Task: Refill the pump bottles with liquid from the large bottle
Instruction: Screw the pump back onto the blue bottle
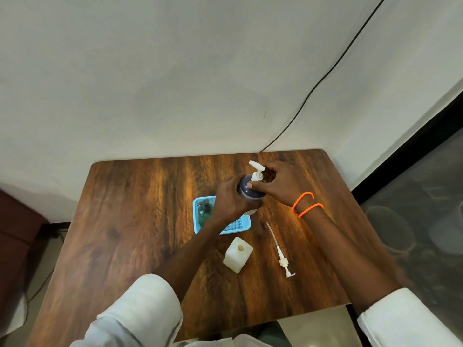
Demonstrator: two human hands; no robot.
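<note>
Head view: at the far middle of a dark wood-grain tabletop [130, 221], a person's left hand [229, 200] wraps the body of an upright navy pump bottle [250, 190], while the right hand [278, 184] pinches its white pump collar; the nozzle points away toward the wall. Just beside stands a light-blue mesh basket [240, 225] holding a green pump bottle [205, 211]. Nearer, an uncapped white square bottle [237, 255] stands upright; a loose white pump with dip tube [279, 250] lies lengthwise, head toward the person. Bare wood stretches left.

tray [198, 230] blocks left, table's [130, 221] far-left free
</note>
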